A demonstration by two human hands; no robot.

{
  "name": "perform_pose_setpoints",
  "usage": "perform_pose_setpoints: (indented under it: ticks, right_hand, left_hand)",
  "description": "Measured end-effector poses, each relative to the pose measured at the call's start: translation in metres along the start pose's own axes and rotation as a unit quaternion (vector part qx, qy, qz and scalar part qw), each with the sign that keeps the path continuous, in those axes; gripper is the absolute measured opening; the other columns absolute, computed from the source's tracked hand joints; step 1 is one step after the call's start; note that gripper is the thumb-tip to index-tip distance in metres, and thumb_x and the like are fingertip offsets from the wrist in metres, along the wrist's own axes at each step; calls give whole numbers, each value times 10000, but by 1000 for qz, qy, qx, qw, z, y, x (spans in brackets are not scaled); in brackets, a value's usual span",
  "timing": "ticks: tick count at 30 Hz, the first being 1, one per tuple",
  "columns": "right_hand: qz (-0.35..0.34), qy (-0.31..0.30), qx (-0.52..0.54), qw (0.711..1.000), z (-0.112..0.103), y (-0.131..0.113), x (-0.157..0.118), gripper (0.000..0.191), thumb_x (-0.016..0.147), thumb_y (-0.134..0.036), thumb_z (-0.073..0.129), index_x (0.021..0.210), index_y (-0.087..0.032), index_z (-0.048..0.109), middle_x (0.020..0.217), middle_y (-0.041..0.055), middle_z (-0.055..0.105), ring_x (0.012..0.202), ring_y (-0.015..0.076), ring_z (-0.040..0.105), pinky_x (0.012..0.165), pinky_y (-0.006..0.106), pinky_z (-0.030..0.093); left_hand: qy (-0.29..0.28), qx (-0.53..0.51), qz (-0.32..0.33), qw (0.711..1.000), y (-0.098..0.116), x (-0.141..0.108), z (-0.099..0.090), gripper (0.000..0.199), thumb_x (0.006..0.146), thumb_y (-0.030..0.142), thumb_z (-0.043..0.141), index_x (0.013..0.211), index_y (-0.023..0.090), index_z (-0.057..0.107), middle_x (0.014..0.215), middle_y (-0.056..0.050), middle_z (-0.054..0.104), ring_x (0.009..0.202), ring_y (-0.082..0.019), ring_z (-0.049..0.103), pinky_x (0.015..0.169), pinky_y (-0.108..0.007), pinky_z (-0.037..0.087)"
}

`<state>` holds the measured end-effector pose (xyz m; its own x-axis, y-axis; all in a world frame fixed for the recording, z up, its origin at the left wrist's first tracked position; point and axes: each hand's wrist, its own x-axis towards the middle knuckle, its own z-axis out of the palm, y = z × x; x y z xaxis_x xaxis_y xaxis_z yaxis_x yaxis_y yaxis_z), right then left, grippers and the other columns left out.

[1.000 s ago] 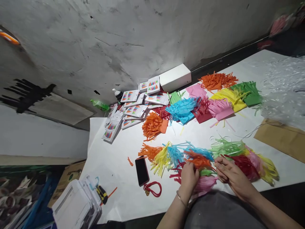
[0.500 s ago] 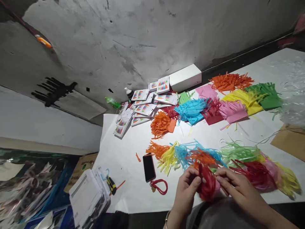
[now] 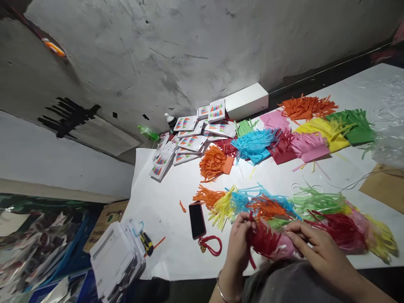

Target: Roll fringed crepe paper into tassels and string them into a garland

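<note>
The one camera sits on the person's head and looks forward and down at the desk. It is close: the left grip and right grip show big, low and right of the middle. The wall fills the top. The view leans, so the desk's back edge climbs toward the upper right.

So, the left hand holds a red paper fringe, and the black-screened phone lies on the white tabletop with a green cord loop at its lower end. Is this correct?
Not quite: the cord loop at the lower end of the phone is red, not green, as the head view shows. The left hand does hold a red paper fringe, and the phone lies on the white tabletop.
</note>
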<state>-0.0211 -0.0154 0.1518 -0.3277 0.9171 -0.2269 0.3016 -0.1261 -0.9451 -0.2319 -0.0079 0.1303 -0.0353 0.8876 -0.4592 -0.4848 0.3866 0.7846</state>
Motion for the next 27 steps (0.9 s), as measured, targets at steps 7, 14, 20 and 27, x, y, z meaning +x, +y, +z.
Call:
perform_pose_setpoints:
  ticks: [7, 14, 20, 27]
  right_hand:
    - [50, 77, 72, 993, -18, 9, 6, 353, 928, -567, 516, 890, -223, 584, 600, -41, 495, 548, 130, 463, 486, 218, 356]
    - [60, 88, 224, 969, -11, 13, 19, 325, 900, -533, 612, 926, -212, 568, 574, -59, 488, 521, 103, 425, 486, 207, 333]
    - [21, 112, 222, 968, -18, 16, 25, 294, 903, -508, 623, 887, -216, 593, 667, -18, 597, 610, 129, 538, 582, 224, 449]
    - [-80, 123, 125, 981, -25, 8, 26, 235, 901, -438, 637, 791, -231, 643, 812, 6, 609, 792, 165, 573, 712, 244, 473]
  left_hand:
    - [9, 312, 39, 949, 17, 23, -30, 112, 754, 262, 672, 802, 167, 708, 662, 9, 625, 611, -125, 533, 613, -243, 417]
    - [-174, 433, 198, 862, -55, 22, 30, 441, 656, 33, 657, 1057, 208, 711, 1075, -69, 701, 987, -214, 628, 875, -314, 482]
    - [-211, 447, 131, 859, -54, 20, 42, 185, 781, 109, 597, 897, 186, 718, 813, -32, 715, 741, -166, 617, 718, -268, 472]
    - [-221, 357, 35, 907, -13, 2, 44, 183, 843, 253, 585, 841, 155, 739, 740, -39, 690, 673, -150, 571, 652, -247, 426]
